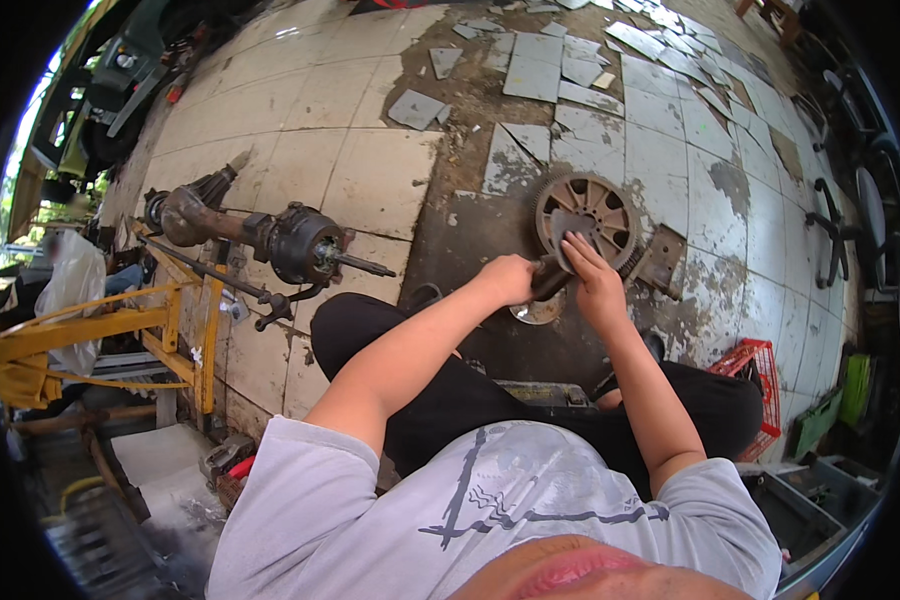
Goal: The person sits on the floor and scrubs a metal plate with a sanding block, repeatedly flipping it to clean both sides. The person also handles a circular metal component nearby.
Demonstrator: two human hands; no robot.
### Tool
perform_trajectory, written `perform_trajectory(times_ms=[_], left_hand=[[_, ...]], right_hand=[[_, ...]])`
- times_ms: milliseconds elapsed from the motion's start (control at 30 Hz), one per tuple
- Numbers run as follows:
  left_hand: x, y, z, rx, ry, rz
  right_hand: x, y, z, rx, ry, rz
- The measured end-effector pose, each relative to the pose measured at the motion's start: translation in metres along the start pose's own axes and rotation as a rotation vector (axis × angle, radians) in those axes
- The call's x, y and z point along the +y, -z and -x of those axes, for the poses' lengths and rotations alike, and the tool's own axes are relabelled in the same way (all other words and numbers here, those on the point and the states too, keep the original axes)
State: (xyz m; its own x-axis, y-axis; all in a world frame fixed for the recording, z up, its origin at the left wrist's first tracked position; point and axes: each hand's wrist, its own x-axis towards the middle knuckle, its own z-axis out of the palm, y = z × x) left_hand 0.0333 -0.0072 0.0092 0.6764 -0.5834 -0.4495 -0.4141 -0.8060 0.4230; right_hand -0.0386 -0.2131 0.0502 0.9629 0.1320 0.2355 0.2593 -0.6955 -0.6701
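Note:
In front of my bent legs, a rusty toothed flywheel (600, 200) with openings around its hub stands on the floor. My left hand (510, 279) is closed on the end of a short brown cylindrical part (548, 280). A grey rounded plate (571, 226) lies between this part and the flywheel's face; whether they are joined I cannot tell. My right hand (600, 285) has its fingers stretched out, and their tips lie along the plate's edge. Below the cylinder, a shallow round metal dish (537, 314) is partly hidden.
A greasy axle assembly (305, 245) lies to the left beside a yellow metal frame (90, 335). A flat rusty bracket (662, 260) is right of the flywheel. Broken tiles (535, 68) litter the far floor. A red crate (760, 390) stands by my right knee.

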Motion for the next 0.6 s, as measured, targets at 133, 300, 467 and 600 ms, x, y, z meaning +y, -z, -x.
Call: perform_trajectory(times_ms=[133, 300, 467, 600], left_hand=[[-0.006, -0.011, -0.010, -0.017, 0.008, 0.028], [0.001, 0.001, -0.004, -0.043, 0.070, 0.042], [0.000, -0.003, -0.009, -0.059, 0.049, 0.034], [0.002, 0.003, -0.004, -0.035, 0.061, 0.036]], right_hand=[[0.041, -0.024, 0.020, -0.139, -0.163, -0.002], [0.019, -0.009, 0.008, -0.009, -0.114, -0.055], [0.055, -0.026, 0.025, -0.016, -0.319, -0.077], [0.033, 0.000, 0.000, 0.103, -0.176, -0.069]])
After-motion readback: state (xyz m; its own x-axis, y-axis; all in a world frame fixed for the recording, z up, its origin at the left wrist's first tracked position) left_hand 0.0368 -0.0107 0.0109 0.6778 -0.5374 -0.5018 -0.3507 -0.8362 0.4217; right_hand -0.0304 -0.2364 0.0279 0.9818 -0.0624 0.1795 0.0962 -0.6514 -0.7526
